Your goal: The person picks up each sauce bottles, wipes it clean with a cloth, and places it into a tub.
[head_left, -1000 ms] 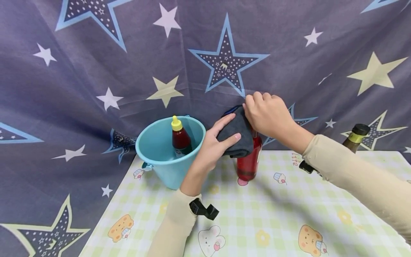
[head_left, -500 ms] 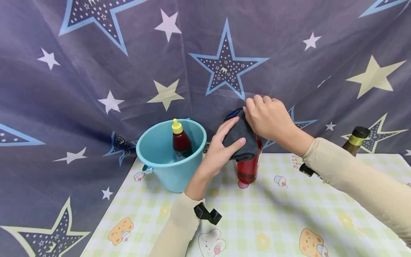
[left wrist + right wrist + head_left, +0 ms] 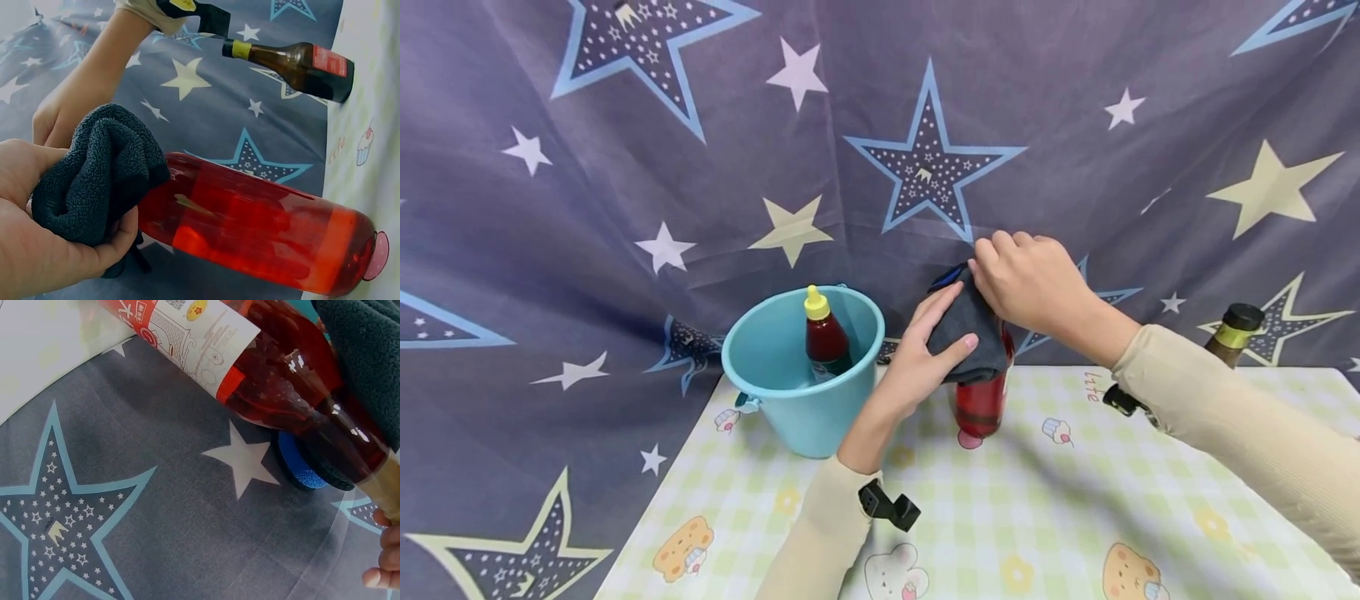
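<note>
— Two hands, what state?
— Left hand (image 3: 917, 358) gripped the grey cloth (image 3: 966, 333) against the red bottle (image 3: 981, 404); right hand (image 3: 1033, 283) curled round its top.
— Bottle location?
— Upright near the table's (image 3: 1075, 500) far edge, beside the blue bucket (image 3: 797, 400).

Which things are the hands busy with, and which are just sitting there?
In use: tall red bottle, dark grey cloth, left hand, right hand.

Lying about: light blue plastic bucket, small yellow-capped sauce bottle, brown glass bottle.
</note>
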A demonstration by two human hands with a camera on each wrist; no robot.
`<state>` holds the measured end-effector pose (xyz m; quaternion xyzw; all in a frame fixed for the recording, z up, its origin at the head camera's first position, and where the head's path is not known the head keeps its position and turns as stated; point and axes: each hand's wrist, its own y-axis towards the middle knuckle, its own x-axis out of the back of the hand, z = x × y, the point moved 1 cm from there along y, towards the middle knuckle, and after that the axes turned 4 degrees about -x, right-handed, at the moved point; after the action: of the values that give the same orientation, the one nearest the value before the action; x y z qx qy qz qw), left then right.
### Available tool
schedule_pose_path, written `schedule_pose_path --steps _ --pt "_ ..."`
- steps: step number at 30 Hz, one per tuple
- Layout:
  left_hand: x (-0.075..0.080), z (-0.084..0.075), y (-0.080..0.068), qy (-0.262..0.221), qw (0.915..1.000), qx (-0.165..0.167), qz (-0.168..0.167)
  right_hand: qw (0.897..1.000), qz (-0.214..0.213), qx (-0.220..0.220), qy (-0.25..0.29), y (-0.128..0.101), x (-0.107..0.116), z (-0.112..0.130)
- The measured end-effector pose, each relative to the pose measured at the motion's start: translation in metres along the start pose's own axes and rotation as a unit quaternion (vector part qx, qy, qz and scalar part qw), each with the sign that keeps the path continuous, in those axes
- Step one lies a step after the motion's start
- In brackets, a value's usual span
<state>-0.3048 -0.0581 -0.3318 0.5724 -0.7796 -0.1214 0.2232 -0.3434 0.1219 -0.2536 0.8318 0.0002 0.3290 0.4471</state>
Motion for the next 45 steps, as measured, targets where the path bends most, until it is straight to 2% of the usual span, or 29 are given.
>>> schedule_pose_path --steps 13,22,36,45 --pt "-0.0009 0.0046 -0.0022 0.05 0.9978 -0.036 0.025 1.0 -0.004 -0.007 0.004 -0.0054 0.0002 0.0031" --pt "-0.0015 0.002 -0.0024 0.118 0.9905 -0.058 0.042 1.0 -0.008 -0.008 0.0 -0.0036 0.0003 0.0031" --pt "0.001 0.0005 0.0009 0.158 0.9824 -0.087 0.048 1.0 -0.003 -0.016 0.004 -0.0003 -0.0011 0.003" --pt "0.0005 0.0006 -0.0003 0.164 0.9805 -0.098 0.047 1.0 -0.003 -0.021 0.006 -0.0014 -0.0006 0.0042"
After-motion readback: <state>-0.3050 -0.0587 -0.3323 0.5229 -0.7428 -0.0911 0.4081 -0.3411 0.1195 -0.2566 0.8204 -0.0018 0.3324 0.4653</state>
